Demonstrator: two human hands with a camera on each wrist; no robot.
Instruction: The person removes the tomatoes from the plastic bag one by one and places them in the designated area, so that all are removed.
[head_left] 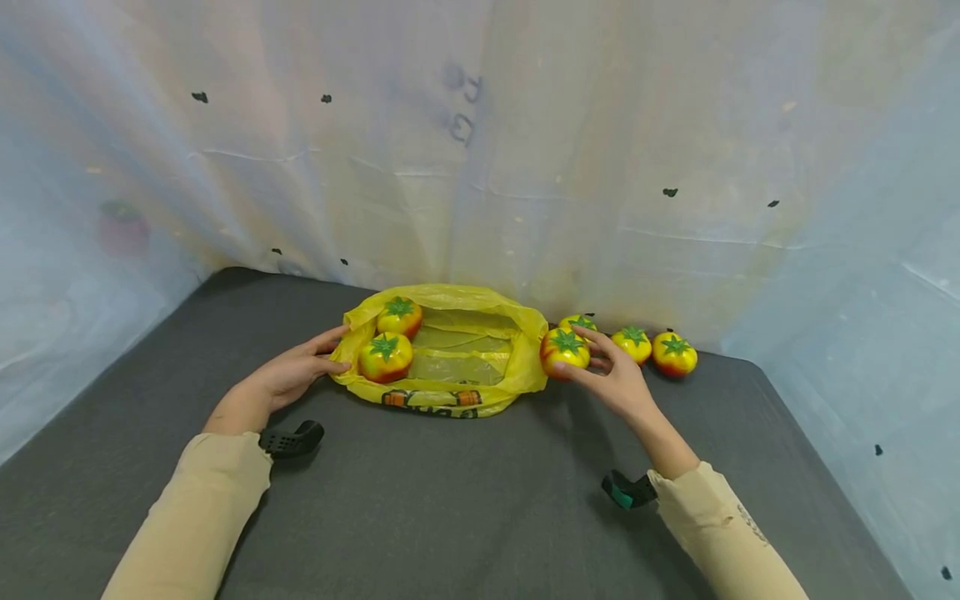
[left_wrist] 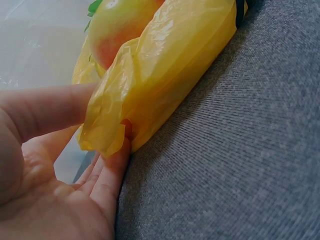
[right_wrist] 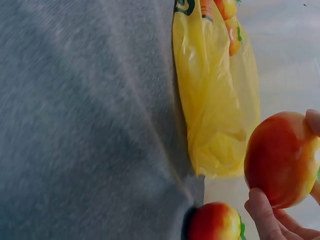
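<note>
The head view is lit softly and evenly, with faint shadows cast on the counter beside the sleeves. Glints are caught by the glossy yellow bag. In both wrist views, cooler tones are seen and the counter is partly blurred.

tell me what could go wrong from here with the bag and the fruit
The right hand holds a smooth, round fruit with its fingertips, so it might slip and roll.
That fruit is close to the right rim of the bag, and could snag the thin plastic on the way in.
The left hand grips only the left end, so the unheld right end might fold inward.
</note>
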